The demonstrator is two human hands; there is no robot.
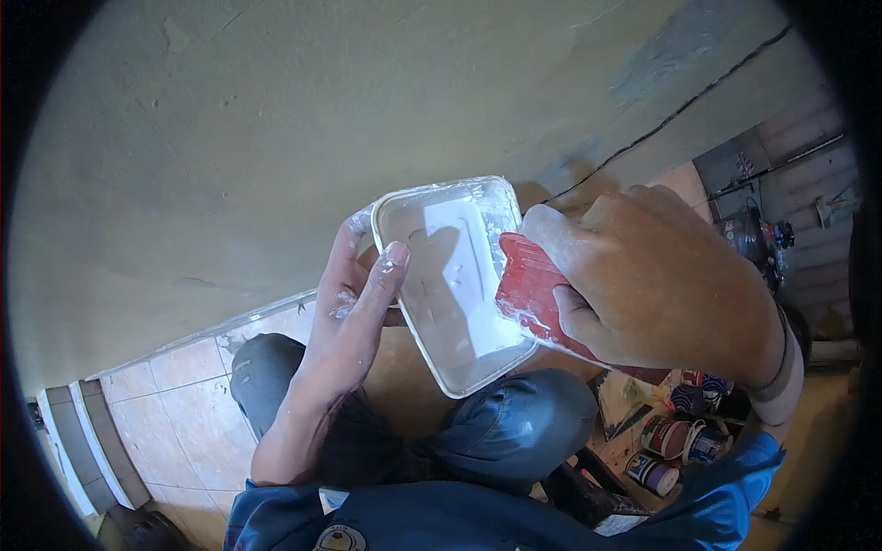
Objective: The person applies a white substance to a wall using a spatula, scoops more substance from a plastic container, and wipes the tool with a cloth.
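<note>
Right hand (661, 285) clenched around a red plastic scraper (533, 294), fingers wrapped over its back, thumb under. Scraper's working edge sits at the right rim of the tray, touching it; edge and face smeared white. Left hand (354, 312) grips a shallow white plastic tray (450, 285) from its left side, index finger laid along the rim, other fingers behind it. Fingertips carry white putty.

Tray: rounded-rectangle, translucent-white walls, a flat slab of white filler on the floor toward the right half, rest scraped thin with grey marks. Held in mid-air above the person's knees (514, 432), close to the beige wall (276, 138).

Packages: small cluster of cans (675, 450) on the floor at lower right, round, with multicoloured labels and white lids; print too small to tell.

Orientation: tray's long axis runs from upper left to lower right in the head view, open face tilted toward the camera. Scraper's long axis roughly parallel to that, handle end toward lower right.

Tiled floor (175, 413) at lower left.
</note>
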